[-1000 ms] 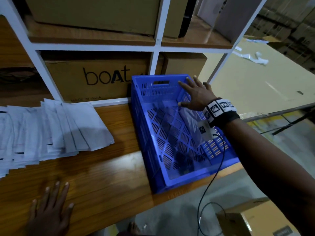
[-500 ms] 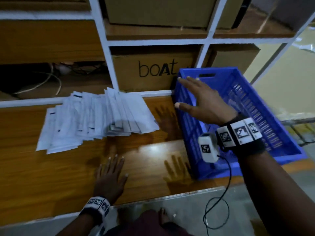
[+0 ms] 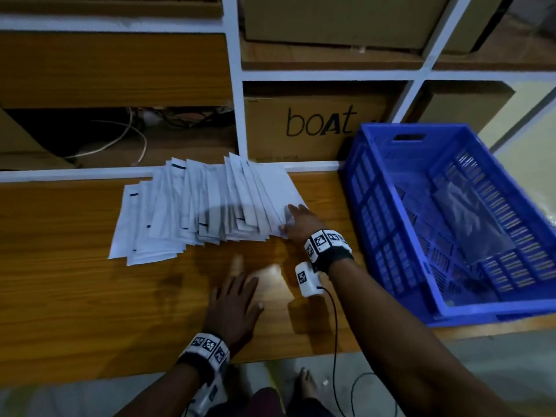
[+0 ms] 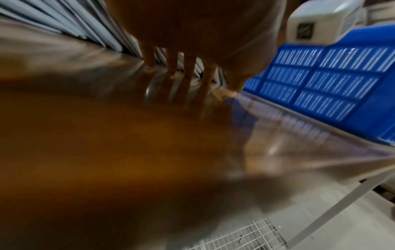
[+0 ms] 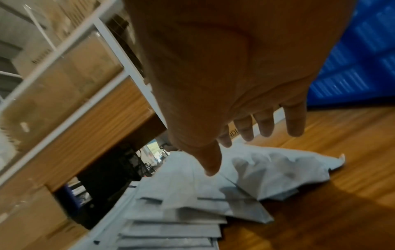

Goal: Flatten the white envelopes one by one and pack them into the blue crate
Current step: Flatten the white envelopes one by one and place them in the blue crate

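Here we found the white envelopes point(image 3: 207, 209) fanned out in an overlapping heap on the wooden tabletop point(image 3: 75, 296), against the white shelf frame point(image 3: 233, 85) at the back. Our right hand point(image 3: 301, 225) was at the heap's right end, fingers spread and straight over the crumpled end envelope point(image 5: 275, 170); from the wrist view the fingers looked released and closed on nothing, though we could not tell whether they touched the paper. Our left hand point(image 3: 233, 305) lay palm down on the bare tabletop nearer to us, fingers straight and loose, grasping nothing. The blue crate point(image 3: 388, 212) stood on the tabletop just right of the heap, and a flat, greyish piece lay on its slatted floor; we could not tell clearly what it was. A cardboard box point(image 3: 313, 127) printed "boAt" sat in the shelf behind the envelopes and the crate.
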### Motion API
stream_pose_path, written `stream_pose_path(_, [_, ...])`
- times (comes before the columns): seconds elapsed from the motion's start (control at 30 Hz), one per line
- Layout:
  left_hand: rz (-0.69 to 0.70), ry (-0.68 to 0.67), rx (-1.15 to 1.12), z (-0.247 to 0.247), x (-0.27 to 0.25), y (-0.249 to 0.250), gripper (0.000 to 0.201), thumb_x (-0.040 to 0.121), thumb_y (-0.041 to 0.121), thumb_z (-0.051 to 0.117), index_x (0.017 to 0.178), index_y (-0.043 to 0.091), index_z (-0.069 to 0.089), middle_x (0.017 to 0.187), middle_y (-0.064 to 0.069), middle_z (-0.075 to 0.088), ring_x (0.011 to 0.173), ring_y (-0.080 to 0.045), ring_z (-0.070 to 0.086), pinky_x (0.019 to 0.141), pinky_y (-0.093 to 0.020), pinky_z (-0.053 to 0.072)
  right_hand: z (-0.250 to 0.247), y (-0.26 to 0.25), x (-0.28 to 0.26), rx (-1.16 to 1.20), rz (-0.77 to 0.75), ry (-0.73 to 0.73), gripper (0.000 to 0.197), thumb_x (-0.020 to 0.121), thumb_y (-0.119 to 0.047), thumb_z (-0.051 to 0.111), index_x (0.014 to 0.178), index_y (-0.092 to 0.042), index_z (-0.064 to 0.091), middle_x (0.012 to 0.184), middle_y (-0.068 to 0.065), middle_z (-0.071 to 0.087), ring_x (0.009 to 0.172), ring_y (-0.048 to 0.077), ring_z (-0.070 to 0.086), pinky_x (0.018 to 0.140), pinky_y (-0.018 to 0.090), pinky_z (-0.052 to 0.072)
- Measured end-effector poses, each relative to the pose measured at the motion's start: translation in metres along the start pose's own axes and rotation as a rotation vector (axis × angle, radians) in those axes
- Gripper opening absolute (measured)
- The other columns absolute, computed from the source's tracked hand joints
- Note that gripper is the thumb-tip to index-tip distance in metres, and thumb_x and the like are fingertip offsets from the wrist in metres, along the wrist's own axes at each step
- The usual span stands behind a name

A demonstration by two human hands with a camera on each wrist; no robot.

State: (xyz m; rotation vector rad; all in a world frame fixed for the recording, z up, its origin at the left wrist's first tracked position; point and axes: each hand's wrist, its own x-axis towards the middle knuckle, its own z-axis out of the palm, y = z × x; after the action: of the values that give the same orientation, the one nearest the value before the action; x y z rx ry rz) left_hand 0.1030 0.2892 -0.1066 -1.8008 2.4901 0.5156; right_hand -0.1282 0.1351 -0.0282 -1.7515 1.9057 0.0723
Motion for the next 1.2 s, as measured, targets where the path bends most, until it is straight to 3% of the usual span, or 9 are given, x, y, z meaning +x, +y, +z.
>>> stream_pose_path(0.13, [0.08,-0.011,-0.004,-0.03,0.022,-0.006,0.054,0.098,0.058,0.039,0.144,0.033,0.048,0.153,0.002,0.044,0.139,-0.024,0.041,0.106,-0.047,0.037,0.02,-0.011,0.029,-0.017,0.066,0.033,0.076,0.094,-0.046,0.05,0.157,-0.027,0.012,0.166,0.007,0.006,0.15,0.036,0.014,0.116,0.059,0.026])
stream_pose_path(0.27, [0.24,0.206,-0.04,-0.074,0.056,-0.005,0.042,0.098,0.047,0.038,0.124,0.024,0.062,0.124,0.004,0.062,0.117,-0.021,0.057,0.096,-0.04,0.047,0.026,-0.025,0.043,-0.021,0.145,0.016,0.082,0.094,-0.04,0.05,0.159,-0.028,0.002,0.168,0.004,-0.008,0.153,0.035,0.0,0.116,0.061,0.017])
stream_pose_path(0.43, [0.429,0.337,0.013,-0.132,0.128,0.01,0.034,0.094,0.028,0.05,0.123,0.02,0.065,0.117,-0.001,0.067,0.108,-0.023,0.059,0.093,-0.042,0.047,0.037,-0.023,0.05,0.039,0.196,0.016,0.083,0.095,-0.045,0.05,0.159,-0.029,0.0,0.168,0.003,-0.006,0.153,0.033,0.003,0.116,0.06,0.018])
stream_pose_path(0.53, [0.431,0.204,0.124,-0.145,0.182,0.02,0.052,0.093,0.025,0.053,0.145,0.019,0.053,0.139,-0.005,0.059,0.126,-0.028,0.053,0.102,-0.044,0.044,0.042,-0.018,0.05,0.057,0.212,0.029,0.081,0.096,-0.045,0.047,0.159,-0.03,-0.002,0.168,0.004,-0.004,0.153,0.033,0.006,0.117,0.06,0.019])
stream_pose_path(0.63, [0.386,-0.017,0.271,-0.143,0.229,0.024,0.069,0.097,0.03,0.055,0.16,0.023,0.028,0.164,-0.003,0.033,0.148,-0.025,0.032,0.118,-0.044,0.03,0.043,-0.017,0.048,0.053,0.209,0.053,0.077,0.098,-0.041,0.046,0.159,-0.03,0.0,0.168,0.002,-0.001,0.152,0.033,0.01,0.115,0.061,0.021])
stream_pose_path(0.73, [0.327,-0.183,0.354,-0.136,0.257,0.026,0.075,0.101,0.035,0.05,0.164,0.028,0.011,0.172,0.0,0.007,0.157,-0.022,0.009,0.125,-0.044,0.017,0.045,-0.017,0.045,0.042,0.213,0.086,0.071,0.1,-0.033,0.043,0.159,-0.03,0.003,0.168,0.001,0.004,0.151,0.031,0.017,0.115,0.058,0.024])
stream_pose_path(0.8, [0.332,-0.216,0.427,-0.13,0.268,0.028,0.076,0.102,0.039,0.049,0.164,0.029,0.006,0.172,0.001,-0.001,0.158,-0.022,0.002,0.126,-0.044,0.014,0.046,-0.016,0.042,0.021,0.191,0.109,0.065,0.101,-0.031,0.038,0.159,-0.029,0.007,0.167,0.003,0.01,0.149,0.03,0.023,0.113,0.055,0.028])
stream_pose_path(1.07, [0.387,-0.224,0.644,-0.122,0.275,0.039,0.079,0.1,0.039,0.054,0.163,0.031,0.007,0.172,0.002,0.004,0.158,-0.021,0.003,0.126,-0.05,0.002,0.039,-0.002,0.011,-0.041,0.014,0.246,0.067,0.097,-0.015,0.044,0.159,-0.023,0.02,0.159,0.005,0.036,0.133,0.03,0.049,0.106,0.045,0.04])
stream_pose_path(1.2, [0.442,-0.195,0.656,-0.123,0.266,0.043,0.066,0.103,0.038,0.047,0.162,0.031,0.018,0.169,0.004,0.019,0.156,-0.019,0.013,0.126,-0.05,0.002,0.031,0.005,-0.013,0.002,-0.02,0.25,0.069,0.095,-0.025,0.05,0.157,-0.021,0.021,0.155,0.007,0.041,0.129,0.032,0.052,0.105,0.046,0.041])
